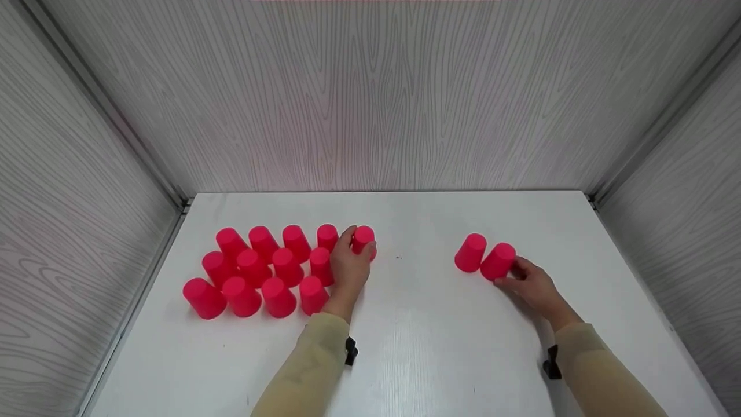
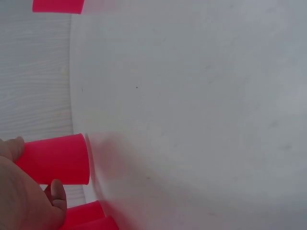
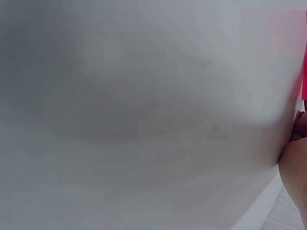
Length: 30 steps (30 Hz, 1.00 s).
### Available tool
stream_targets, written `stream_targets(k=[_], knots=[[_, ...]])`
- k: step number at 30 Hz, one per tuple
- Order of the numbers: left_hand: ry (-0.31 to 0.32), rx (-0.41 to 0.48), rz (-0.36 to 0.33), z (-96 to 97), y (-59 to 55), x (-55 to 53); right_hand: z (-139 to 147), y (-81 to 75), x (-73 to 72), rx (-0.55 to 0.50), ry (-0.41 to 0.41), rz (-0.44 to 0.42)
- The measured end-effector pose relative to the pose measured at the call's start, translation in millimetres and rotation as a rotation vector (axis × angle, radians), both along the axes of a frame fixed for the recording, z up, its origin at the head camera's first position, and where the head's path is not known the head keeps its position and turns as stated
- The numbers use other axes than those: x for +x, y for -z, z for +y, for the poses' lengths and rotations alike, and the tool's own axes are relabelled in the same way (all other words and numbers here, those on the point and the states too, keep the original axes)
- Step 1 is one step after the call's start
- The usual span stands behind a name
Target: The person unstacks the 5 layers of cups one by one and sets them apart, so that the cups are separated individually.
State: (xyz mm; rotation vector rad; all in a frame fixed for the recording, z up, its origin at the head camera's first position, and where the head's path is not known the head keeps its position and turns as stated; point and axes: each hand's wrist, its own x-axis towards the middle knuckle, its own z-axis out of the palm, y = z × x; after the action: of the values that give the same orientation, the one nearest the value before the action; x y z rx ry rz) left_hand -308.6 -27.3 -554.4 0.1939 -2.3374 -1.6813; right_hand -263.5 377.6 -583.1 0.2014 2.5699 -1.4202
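Note:
Upside-down pink-red plastic cups stand on a white table. In the head view my left hand (image 1: 350, 267) grips one cup (image 1: 363, 236) at the right end of the back row, thumb on one side and fingers on the other. The left wrist view shows that cup (image 2: 57, 158) between thumb and fingers, its rim close to the tabletop. At the right, my right hand (image 1: 535, 288) holds another cup (image 1: 498, 262) low on its side. Just left of it stands a second cup (image 1: 470, 253). The right wrist view catches only a sliver of cup (image 3: 305, 76) beside the hand.
Several more cups (image 1: 253, 266) stand in three rows at the left, close to my left forearm. Grey wood-grain panels rise behind the table (image 1: 417, 347) and along both sides. A bare stretch of tabletop separates the two groups of cups.

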Motion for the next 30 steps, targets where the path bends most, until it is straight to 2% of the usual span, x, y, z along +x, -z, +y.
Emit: stream_targets(k=[6,13,20,30], knots=[[0.005,0.013,-0.017,-1.6,-2.6,-0.5,0.9,-1.3,1.1,0.013,-0.008,0.005],[0.009,-0.008,0.008,-2.9,0.8,-2.1,0.8,-0.5,2.6,0.032,-0.02,0.037],[0.003,-0.006,0.0,-3.2,1.9,-3.9,0.4,-1.0,0.6,0.023,-0.009,0.006],[-0.007,0.007,-0.001,-2.6,2.3,-4.1,1.4,-1.0,2.4,0.019,-0.009,0.005]])
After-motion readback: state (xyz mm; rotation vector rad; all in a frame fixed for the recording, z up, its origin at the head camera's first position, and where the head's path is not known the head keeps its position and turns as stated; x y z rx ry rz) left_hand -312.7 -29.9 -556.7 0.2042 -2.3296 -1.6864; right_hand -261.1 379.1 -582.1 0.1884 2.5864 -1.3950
